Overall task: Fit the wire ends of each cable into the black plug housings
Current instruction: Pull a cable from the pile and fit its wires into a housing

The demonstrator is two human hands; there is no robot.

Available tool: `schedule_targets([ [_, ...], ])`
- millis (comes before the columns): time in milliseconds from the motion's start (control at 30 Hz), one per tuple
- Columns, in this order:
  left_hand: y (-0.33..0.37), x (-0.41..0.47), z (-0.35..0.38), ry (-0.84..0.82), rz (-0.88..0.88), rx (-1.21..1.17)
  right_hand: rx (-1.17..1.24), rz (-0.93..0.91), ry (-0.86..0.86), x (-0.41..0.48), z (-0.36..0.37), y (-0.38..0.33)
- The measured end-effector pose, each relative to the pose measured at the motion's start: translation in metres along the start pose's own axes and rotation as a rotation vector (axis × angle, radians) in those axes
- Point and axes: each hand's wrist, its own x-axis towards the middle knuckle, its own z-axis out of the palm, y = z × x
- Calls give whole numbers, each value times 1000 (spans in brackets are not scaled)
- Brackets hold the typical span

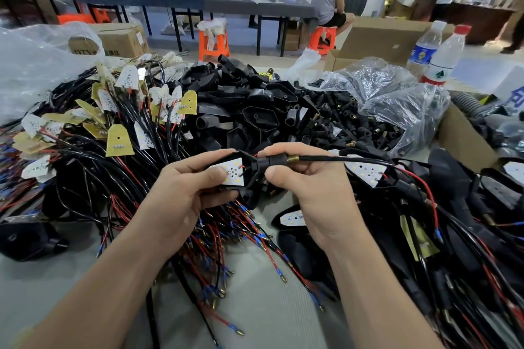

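Bright, even overhead light; shadows soft. Glare on the crinkled clear plastic bags. Centre sharp: left hand and right hand crisp. Wide-angle bowing stretches the pale grey bench and forearms at the lower edge. Far room soft, slightly overexposed.

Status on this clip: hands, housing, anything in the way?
Left hand holds housing, LED board inside. Right hand grips cable stem at housing neck. Nothing blocking; loose wires piled underneath.
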Motion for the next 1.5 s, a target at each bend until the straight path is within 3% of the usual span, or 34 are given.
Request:
schedule_targets([
  [233, 1, -1, -1, -28, 6, 31, 72, 74, -7, -3, 8, 2],
  [433, -1, 2, -2, -11, -23, -11, -85, -6, 32, -4, 19, -2],
  [567, 0, -1, 1, 4, -21, -29, -42, 33, 85, -2, 15, -11],
  [667, -2, -5, 5, -92, -64, 24, -57, 82, 72, -5, 19, -20],
  [733, -2, -6, 8, -111, -67, 21, -291, 131, 109, -11, 20, -33],
  [800, 0, -4, 8, -76, -60, -25, -796, 85, 108, -22, 19, -49],
  [833, 2, -3, 8, -63, -67, -45, -999, -10, 118, -30, 21, -59],
  [967, 14, -4, 12, -129, -101, -13, -1333, -536, 132, -53, 36, -105],
  [1033, 22, -5, 21, -167, -103, 3, -1553, -407, -41, -53, 29, -114],
  [1100, 30, -4, 41, -156, -116, 21, -1492, -92, -110, -55, 14, -125],
  [1167, 34, 0, 64, -133, -122, 24, -1392, -9, -111, -58, -7, -132],
  [1233, 36, 3, 89, -156, -136, -45, -1317, -5, -40, -60, -31, -141],
  [1367, 29, 7, 135, -377, -123, -133, -1221, 101, 182, -60, -92, -159],
  [1433, 17, 8, 152, -411, -51, 58, -1283, 134, 302, -62, -121, -158],
  [1500, 3, 9, 160, -395, 100, 398, -1421, 225, 353, -64, -138, -149],
])
